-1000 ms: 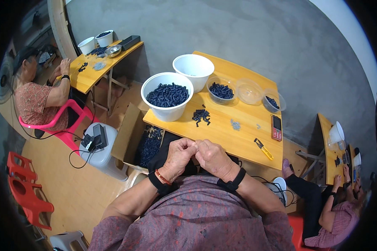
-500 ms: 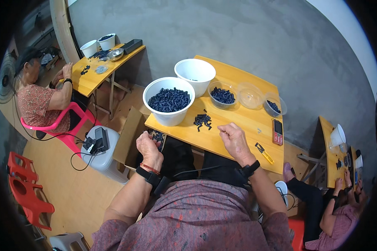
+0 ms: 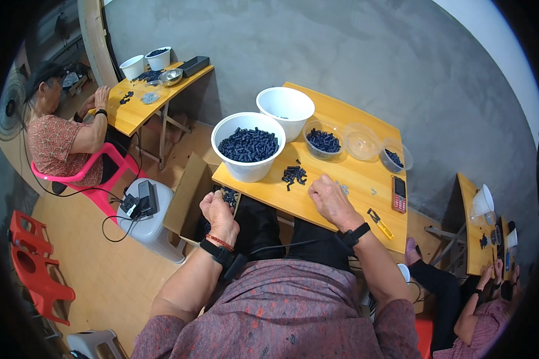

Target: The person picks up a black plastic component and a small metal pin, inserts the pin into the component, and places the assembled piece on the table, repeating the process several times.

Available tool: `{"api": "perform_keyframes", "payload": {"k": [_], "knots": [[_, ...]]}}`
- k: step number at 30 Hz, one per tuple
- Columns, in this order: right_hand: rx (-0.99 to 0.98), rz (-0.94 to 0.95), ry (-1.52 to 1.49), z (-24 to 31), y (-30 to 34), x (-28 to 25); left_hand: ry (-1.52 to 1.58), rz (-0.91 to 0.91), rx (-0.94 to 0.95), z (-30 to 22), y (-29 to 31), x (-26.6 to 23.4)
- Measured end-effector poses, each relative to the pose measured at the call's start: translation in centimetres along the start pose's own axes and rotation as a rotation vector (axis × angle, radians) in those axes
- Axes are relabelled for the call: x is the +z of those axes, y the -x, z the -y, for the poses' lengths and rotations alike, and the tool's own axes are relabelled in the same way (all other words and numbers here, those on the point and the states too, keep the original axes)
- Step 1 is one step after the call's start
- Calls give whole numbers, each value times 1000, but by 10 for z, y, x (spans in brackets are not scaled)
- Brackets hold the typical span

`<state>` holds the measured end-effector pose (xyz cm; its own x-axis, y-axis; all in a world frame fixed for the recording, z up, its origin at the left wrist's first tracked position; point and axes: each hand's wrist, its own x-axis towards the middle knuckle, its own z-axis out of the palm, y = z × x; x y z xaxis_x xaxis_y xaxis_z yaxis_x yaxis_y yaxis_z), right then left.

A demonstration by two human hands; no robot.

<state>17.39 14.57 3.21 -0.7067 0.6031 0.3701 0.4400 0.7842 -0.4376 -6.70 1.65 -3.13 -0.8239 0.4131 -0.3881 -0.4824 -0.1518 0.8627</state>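
My left hand [image 3: 220,216] is closed, fingers curled together, over an open cardboard box [image 3: 188,192] with small black pieces inside. Whatever it holds is hidden. At the table's near edge, my right hand [image 3: 331,202] is also closed, and nothing nameable shows in its fingers. Just left of it lies a loose pile of short black tube-like pieces [image 3: 294,175]. Small pale bits [image 3: 344,188] lie beside its knuckles. A white bucket [image 3: 245,173] heaped with the black pieces stands behind my left hand. Behind that is a second white bucket [image 3: 291,128].
Clear bowls [image 3: 322,156] stand along the far side of the yellow table [image 3: 353,173]. A red phone [image 3: 399,194] and a yellow utility knife [image 3: 379,224] lie at right. A grey stool [image 3: 153,224] bears adapters and cables. Other people sit at tables left and right.
The view has shifted slightly. My right hand has moved a little left and down, and pale bits show beside it. My left hand stays over the box, fingers still closed.
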Motion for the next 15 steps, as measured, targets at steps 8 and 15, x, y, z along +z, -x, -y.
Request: {"api": "perform_keyframes", "payload": {"k": [8, 15], "knots": [[38, -121, -112, -5, 18, -1, -64, 37, 267, 10, 17, 13], [434, -120, -845, 0, 29, 3, -19, 446, 318, 15, 52, 16]]}}
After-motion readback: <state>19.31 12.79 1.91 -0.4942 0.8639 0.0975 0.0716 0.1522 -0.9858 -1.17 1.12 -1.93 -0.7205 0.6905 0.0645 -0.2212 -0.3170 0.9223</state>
